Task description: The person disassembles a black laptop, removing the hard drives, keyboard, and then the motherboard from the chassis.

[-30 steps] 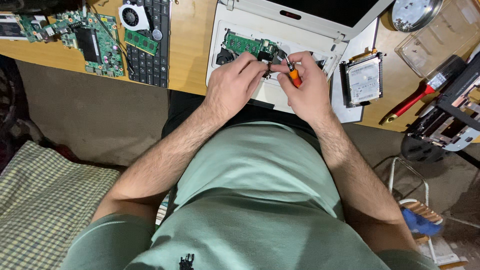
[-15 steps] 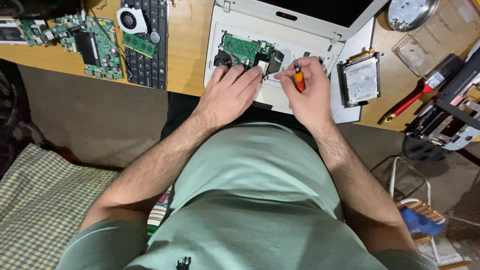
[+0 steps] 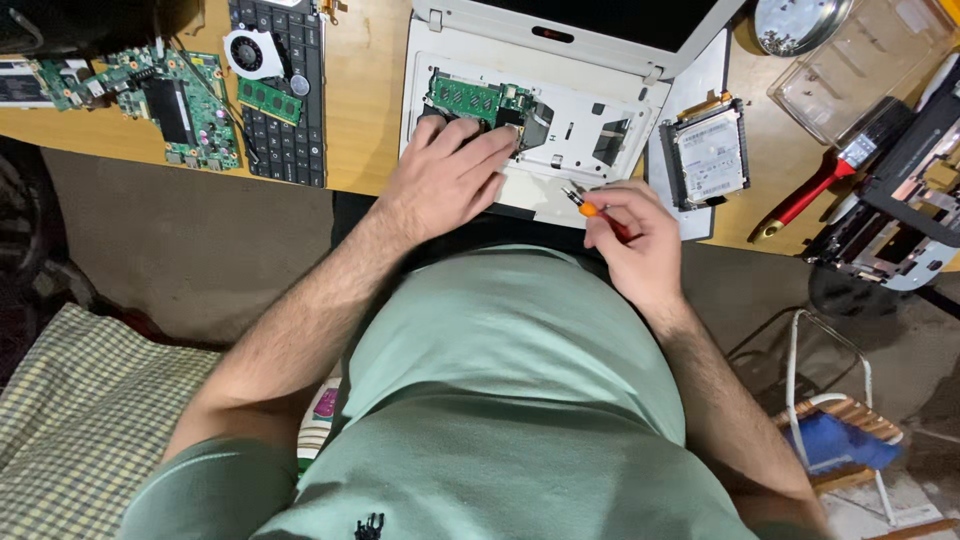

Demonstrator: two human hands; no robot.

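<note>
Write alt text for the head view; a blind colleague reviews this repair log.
A person's left hand rests its fingers on the opened white laptop beside its green circuit board, while the right hand holds an orange screwdriver. A hard drive lies to the right on the wooden desk.

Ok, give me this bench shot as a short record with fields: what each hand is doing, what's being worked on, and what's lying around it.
Left hand: left hand rests palm down on the opened white laptop, fingertips at the green circuit board in its open bay.
Right hand: right hand holds a small orange-handled screwdriver, tip just off the laptop's near edge.
Right of laptop: bare hard drive; red-handled tool; clear plastic tray.
Left of laptop: loose black keyboard with a small fan on it; green motherboard.
Surface: wooden desk.
</note>
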